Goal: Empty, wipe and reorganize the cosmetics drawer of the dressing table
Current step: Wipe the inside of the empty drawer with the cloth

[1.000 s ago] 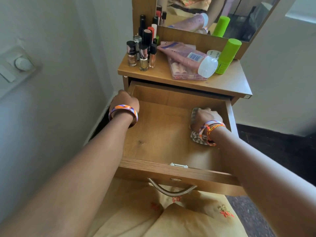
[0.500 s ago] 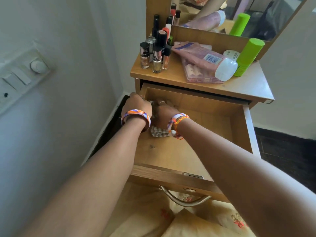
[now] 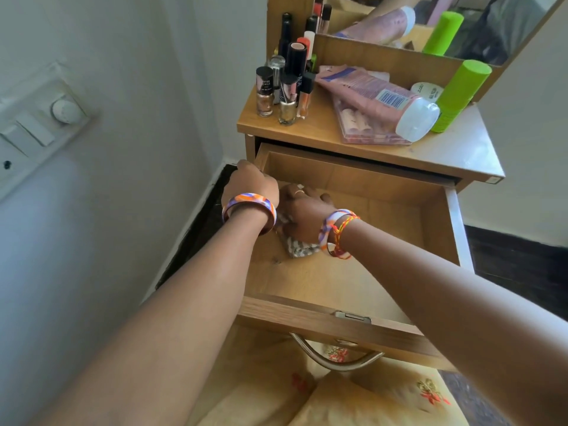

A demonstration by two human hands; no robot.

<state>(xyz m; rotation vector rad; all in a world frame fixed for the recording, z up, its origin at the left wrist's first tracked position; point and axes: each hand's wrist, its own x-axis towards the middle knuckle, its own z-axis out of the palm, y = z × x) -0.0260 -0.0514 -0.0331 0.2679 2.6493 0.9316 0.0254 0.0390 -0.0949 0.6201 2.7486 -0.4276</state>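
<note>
The wooden drawer (image 3: pixel 436 229) of the dressing table stands pulled out, and nothing but a patterned cloth (image 3: pixel 299 249) lies in it. My right hand (image 3: pixel 302 215) presses that cloth onto the drawer floor at the back left corner. My left hand (image 3: pixel 252 184) grips the drawer's left side wall right beside it. On the tabletop (image 3: pixel 322 133) stand nail polish bottles (image 3: pixel 287 98) at the left, with a pink tube (image 3: pixel 378 98) lying on a clear palette (image 3: pixel 362 127) and a green bottle (image 3: pixel 459 95) at the right.
A mirror (image 3: pixel 430 23) rises behind the tabletop. A white wall with a switch panel (image 3: pixel 37 127) is close on the left. The curved metal drawer handle (image 3: pixel 335 356) hangs above my lap, which is covered in yellow embroidered fabric (image 3: pixel 368 398).
My right hand has slid the cloth from the drawer's right side across to the back left corner, beside my left hand. My left hand stayed on the left wall.
</note>
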